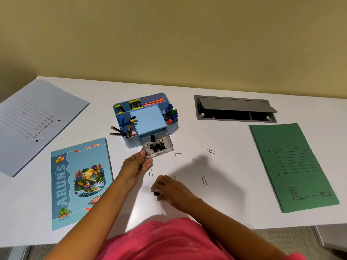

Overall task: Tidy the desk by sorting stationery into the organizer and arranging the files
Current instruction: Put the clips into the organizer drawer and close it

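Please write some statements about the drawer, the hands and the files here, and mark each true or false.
1. The drawer of the organizer is pulled open. True.
2. The drawer is empty. False: it holds black binder clips.
3. The right hand pinches a loose binder clip on the desk. True.
4. The green file lies left of the organizer. False: it lies to its right.
5. The left hand is away from the drawer. False: it holds the drawer's front.

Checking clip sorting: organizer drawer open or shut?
Open. The drawer juts out from the organizer front, black clips visible inside; left hand holds its near corner.
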The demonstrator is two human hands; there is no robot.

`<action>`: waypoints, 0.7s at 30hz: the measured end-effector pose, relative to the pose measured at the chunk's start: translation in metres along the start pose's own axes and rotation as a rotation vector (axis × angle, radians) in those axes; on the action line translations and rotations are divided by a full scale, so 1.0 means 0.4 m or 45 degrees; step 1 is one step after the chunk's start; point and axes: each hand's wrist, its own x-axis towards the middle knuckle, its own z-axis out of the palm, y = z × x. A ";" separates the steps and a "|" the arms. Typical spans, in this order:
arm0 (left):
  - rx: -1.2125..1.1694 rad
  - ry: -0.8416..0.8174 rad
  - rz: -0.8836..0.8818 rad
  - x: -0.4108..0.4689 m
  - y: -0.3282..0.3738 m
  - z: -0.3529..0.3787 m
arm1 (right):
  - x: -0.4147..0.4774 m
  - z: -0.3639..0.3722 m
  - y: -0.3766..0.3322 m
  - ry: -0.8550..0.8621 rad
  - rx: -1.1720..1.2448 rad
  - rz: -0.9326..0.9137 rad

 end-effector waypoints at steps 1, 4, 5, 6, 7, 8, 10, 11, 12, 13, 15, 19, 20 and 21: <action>-0.002 -0.001 0.000 0.000 0.000 0.000 | 0.001 0.005 0.000 -0.019 -0.024 -0.003; -0.001 -0.001 -0.001 0.002 -0.002 -0.002 | 0.009 0.015 -0.001 -0.076 -0.035 0.020; 0.003 0.000 -0.002 0.003 -0.002 -0.003 | 0.013 0.020 0.003 -0.085 -0.019 0.031; 0.006 -0.003 -0.001 0.003 -0.002 -0.004 | 0.016 0.022 0.007 -0.087 -0.002 0.040; 0.005 -0.005 0.000 0.002 -0.002 -0.004 | 0.019 0.020 0.010 -0.084 0.014 0.052; 0.003 -0.004 0.001 0.003 -0.002 -0.004 | 0.022 0.018 0.013 -0.085 0.031 0.066; -0.001 -0.001 0.001 0.004 -0.003 -0.004 | 0.026 0.012 0.018 -0.079 0.036 0.086; -0.005 -0.001 0.001 0.004 -0.003 -0.005 | 0.027 0.010 0.019 -0.077 0.015 0.092; -0.009 -0.002 0.001 0.004 -0.004 -0.005 | 0.029 0.008 0.018 -0.078 -0.013 0.096; -0.012 -0.003 -0.001 0.005 -0.004 -0.006 | 0.030 0.009 0.016 -0.077 -0.040 0.100; -0.016 -0.005 -0.005 0.004 -0.005 -0.005 | 0.031 0.014 0.010 -0.057 -0.084 0.118; -0.031 -0.008 0.000 0.003 -0.005 -0.005 | 0.030 0.026 0.000 0.005 -0.097 0.189; -0.030 -0.007 -0.002 0.003 -0.005 -0.006 | 0.028 0.027 -0.002 0.028 -0.093 0.199; -0.029 -0.006 -0.004 0.003 -0.006 -0.006 | 0.026 0.026 -0.003 0.054 -0.093 0.198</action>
